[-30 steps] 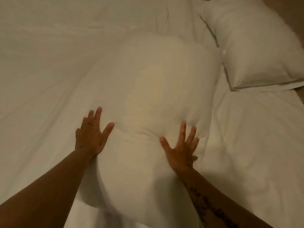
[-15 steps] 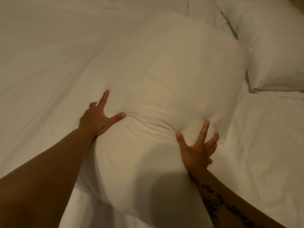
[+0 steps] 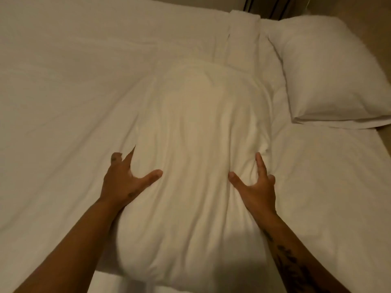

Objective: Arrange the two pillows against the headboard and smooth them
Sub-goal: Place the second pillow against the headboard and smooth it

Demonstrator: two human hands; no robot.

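Note:
A plump white pillow (image 3: 196, 144) lies lengthwise on the bed in front of me, its cover creased. My left hand (image 3: 124, 180) grips its left side, thumb on top and fingers dug into the edge. My right hand (image 3: 256, 187) grips the right side the same way, bunching the fabric. A second white pillow (image 3: 330, 77) lies flat at the upper right corner of the bed, apart from my hands.
White sheets (image 3: 63, 92) cover the whole bed. A folded strip of white bedding (image 3: 243, 32) runs between the two pillows at the top. A dark striped surface (image 3: 268, 7) shows beyond the bed's top edge. The bed's right edge (image 3: 380, 140) lies close to the second pillow.
My hands went from lying flat and spread on the pillow to clutching its two sides. The view pulled back, showing more of the bed and the second pillow.

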